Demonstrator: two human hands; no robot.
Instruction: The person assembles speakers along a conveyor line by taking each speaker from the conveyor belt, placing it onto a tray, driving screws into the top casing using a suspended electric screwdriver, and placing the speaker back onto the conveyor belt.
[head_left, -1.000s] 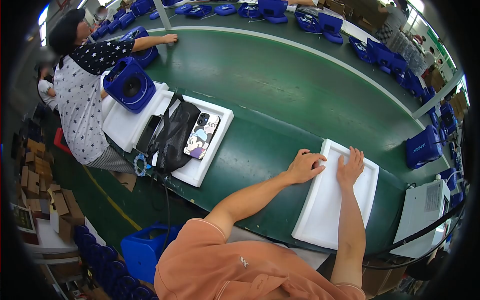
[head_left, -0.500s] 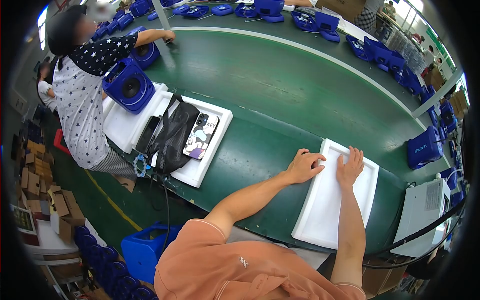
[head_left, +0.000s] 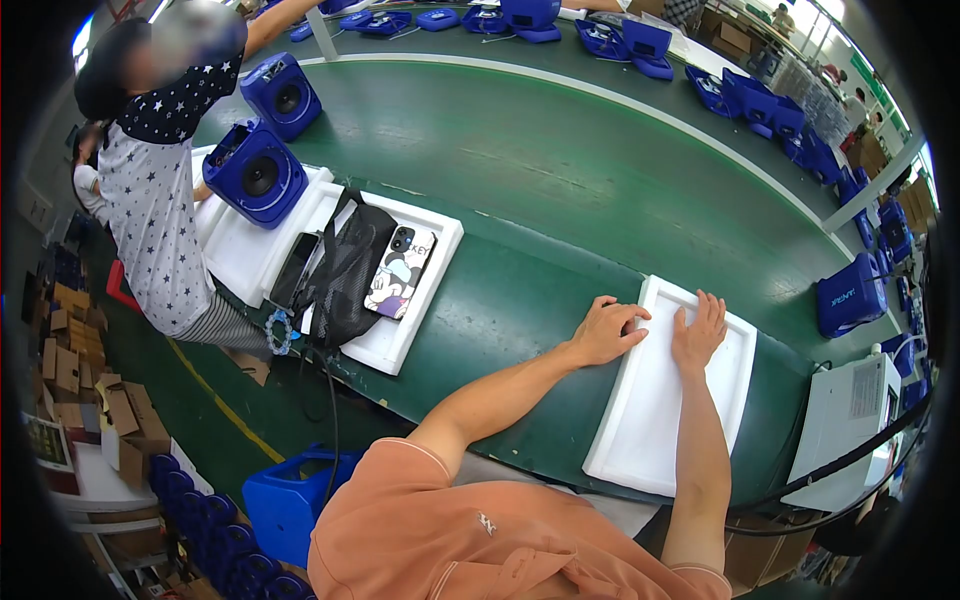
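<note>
A white foam tray [head_left: 650, 410] lies on the green bench in front of me. At its left rim rests my left hand [head_left: 607, 333], fingers loosely bent and apart, with the tips by the edge. My right hand [head_left: 698, 335] lies over the tray's far part, its fingers stretched out and its thumb apart. Neither hand grips anything.
To the left, another foam tray [head_left: 447, 262] bears a black mesh bag [head_left: 352, 270] and a phone in a cartoon case [head_left: 402, 270]. Beyond stand blue speakers [head_left: 258, 175] beside a co-worker [head_left: 160, 200]. A pale machine [head_left: 845, 425] with black cables sits at right.
The co-worker at left has leaned and raised an arm farther out over the bench, uncovering the farther blue speaker. My two hands and the foam tray have stayed in place.
</note>
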